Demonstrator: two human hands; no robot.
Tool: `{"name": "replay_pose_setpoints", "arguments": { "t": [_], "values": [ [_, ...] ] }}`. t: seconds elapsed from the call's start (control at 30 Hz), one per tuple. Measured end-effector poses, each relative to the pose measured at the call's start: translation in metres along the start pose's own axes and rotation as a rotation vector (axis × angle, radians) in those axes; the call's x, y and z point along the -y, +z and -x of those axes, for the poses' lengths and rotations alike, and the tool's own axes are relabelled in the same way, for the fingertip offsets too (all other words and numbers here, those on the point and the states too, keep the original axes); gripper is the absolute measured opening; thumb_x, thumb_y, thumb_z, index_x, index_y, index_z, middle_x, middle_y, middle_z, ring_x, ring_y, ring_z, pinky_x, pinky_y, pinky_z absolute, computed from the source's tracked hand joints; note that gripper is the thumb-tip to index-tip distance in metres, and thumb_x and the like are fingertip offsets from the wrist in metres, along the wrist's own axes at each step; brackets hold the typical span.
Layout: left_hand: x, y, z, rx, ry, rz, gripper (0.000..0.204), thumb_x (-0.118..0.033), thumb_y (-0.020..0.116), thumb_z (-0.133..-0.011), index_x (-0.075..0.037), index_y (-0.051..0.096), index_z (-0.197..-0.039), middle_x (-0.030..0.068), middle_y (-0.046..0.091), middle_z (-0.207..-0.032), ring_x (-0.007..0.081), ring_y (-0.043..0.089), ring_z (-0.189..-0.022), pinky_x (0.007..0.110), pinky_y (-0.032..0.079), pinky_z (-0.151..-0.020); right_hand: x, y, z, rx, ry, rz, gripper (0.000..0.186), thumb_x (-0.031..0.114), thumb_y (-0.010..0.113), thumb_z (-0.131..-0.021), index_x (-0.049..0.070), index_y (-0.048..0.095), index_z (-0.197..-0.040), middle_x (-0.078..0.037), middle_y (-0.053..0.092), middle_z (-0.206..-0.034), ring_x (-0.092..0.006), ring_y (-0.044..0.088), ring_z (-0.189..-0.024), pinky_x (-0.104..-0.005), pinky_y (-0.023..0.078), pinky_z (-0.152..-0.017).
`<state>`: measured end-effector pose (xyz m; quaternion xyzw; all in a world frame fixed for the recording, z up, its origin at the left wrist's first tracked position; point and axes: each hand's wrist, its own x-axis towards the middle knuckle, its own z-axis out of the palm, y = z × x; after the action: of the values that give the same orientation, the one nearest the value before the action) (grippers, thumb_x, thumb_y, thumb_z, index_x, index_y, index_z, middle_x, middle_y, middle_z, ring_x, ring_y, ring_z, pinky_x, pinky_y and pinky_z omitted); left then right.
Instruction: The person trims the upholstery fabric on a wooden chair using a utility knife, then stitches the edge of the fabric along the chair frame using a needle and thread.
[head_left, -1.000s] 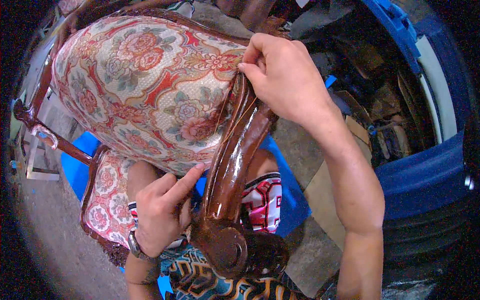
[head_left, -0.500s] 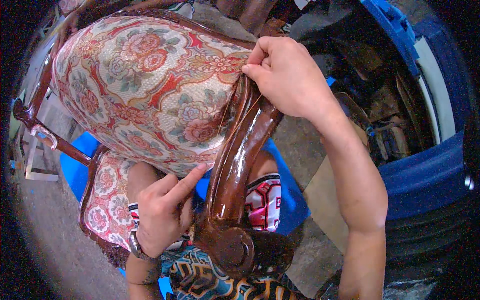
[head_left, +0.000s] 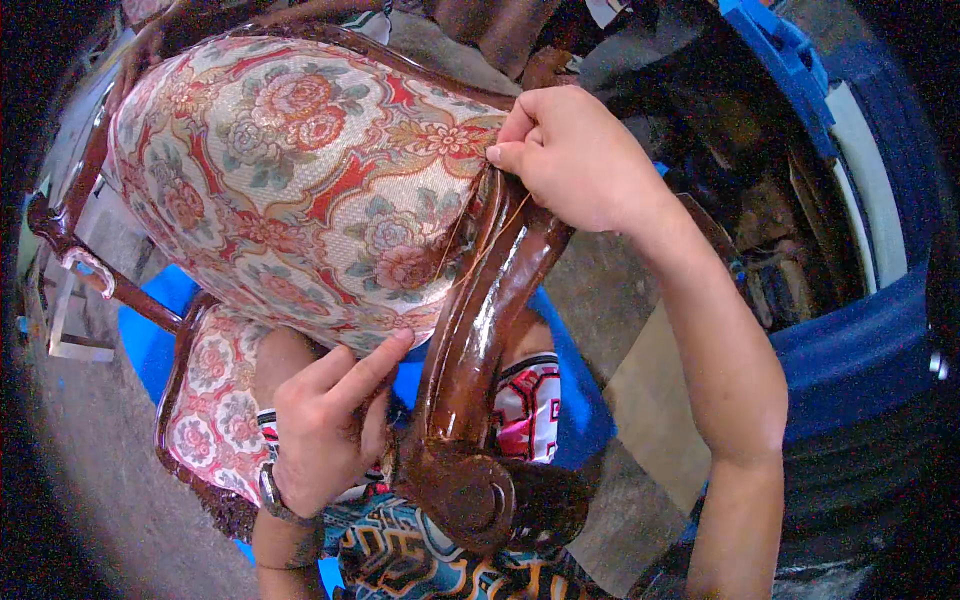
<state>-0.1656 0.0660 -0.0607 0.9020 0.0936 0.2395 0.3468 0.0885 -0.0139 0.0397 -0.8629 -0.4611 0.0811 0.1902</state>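
Note:
A cushioned chair part (head_left: pixel 290 190) in cream, red and green floral fabric lies in front of me, bordered by a glossy dark brown carved wooden frame (head_left: pixel 480 310). My right hand (head_left: pixel 580 155) is closed in a pinch where the fabric's right edge meets the wood. What its fingertips hold is too small to make out. A thin golden thread (head_left: pixel 497 237) runs down from beneath this hand along the frame. At the lower fabric edge, my left hand (head_left: pixel 335 420) stretches its index finger against the cloth, the other fingers loosely bent, with nothing visible in them.
A second floral-covered part (head_left: pixel 212 400) of the chair is at the lower left. Beneath the frame is a blue surface (head_left: pixel 580 400). To the right stands a large blue container (head_left: pixel 850 350) with dark scraps inside. A white frame (head_left: pixel 75 345) stands far left.
The chair has shifted slightly right and down in view, with my right hand moving along with it. Both hands keep nearly the same pose.

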Motion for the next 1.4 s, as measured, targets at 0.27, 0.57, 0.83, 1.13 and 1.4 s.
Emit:
{"name": "replay_pose_setpoints", "arguments": {
  "t": [0.27, 0.57, 0.83, 1.13, 1.4],
  "values": [
    [0.002, 0.000, -0.002, -0.017, -0.010, -0.016, 0.046, 0.004, 0.067, -0.076, -0.009, 0.067, -0.121, 0.0098, 0.046, -0.065, 0.0260, 0.051, -0.056, 0.039, 0.042, -0.052, 0.000, -0.005, -0.011, 0.172, -0.052, -0.039, 0.020, 0.017, 0.069, -0.086, -0.001, 0.063, -0.079, -0.002, 0.058, -0.059, -0.0100, 0.054, -0.051, -0.0280, 0.042, -0.046],
    [0.002, -0.002, -0.002, -0.039, -0.048, 0.007, 0.036, 0.000, 0.068, -0.081, -0.007, 0.068, -0.116, 0.0093, 0.047, -0.063, 0.0259, 0.051, -0.054, 0.039, 0.041, -0.051, 0.001, -0.030, -0.007, 0.443, 0.009, -0.197, 0.025, 0.021, 0.071, -0.088, -0.002, 0.066, -0.098, -0.004, 0.065, -0.076, -0.0095, 0.060, -0.065, -0.0251, 0.048, -0.058],
    [-0.004, -0.018, -0.003, -0.199, 0.012, -0.011, 0.039, 0.000, 0.069, -0.081, -0.006, 0.067, -0.119, 0.0120, 0.057, -0.084, 0.0222, 0.053, -0.059, 0.036, 0.043, -0.052, -0.008, -0.001, 0.015, -0.198, -0.517, 0.050, 0.017, 0.015, 0.073, -0.085, 0.002, 0.068, -0.093, -0.012, 0.068, -0.074, -0.0206, 0.068, -0.066, -0.0313, 0.052, -0.062],
    [-0.023, -0.043, -0.017, -0.758, 0.040, 0.505, 0.076, -0.030, 0.076, -0.081, 0.002, 0.041, -0.141, 0.0173, 0.053, -0.127, 0.0192, 0.056, -0.103, 0.022, 0.042, -0.067, -0.011, 0.013, 0.005, -0.224, -0.282, 0.087, 0.020, 0.020, 0.071, -0.087, 0.000, 0.066, -0.086, -0.017, 0.067, -0.075, -0.0292, 0.068, -0.069, -0.0356, 0.052, -0.065],
    [-0.013, -0.095, -0.055, -0.317, 0.118, 0.452, 0.068, -0.029, 0.065, -0.091, -0.002, 0.034, -0.145, 0.0169, 0.049, -0.137, 0.0271, 0.049, -0.124, 0.038, 0.045, -0.093, -0.013, 0.014, 0.001, -0.146, -0.251, -0.055, 0.025, 0.023, 0.072, -0.086, -0.001, 0.066, -0.084, -0.015, 0.064, -0.069, -0.0214, 0.061, -0.061, -0.0342, 0.048, -0.060]
  ]
}}
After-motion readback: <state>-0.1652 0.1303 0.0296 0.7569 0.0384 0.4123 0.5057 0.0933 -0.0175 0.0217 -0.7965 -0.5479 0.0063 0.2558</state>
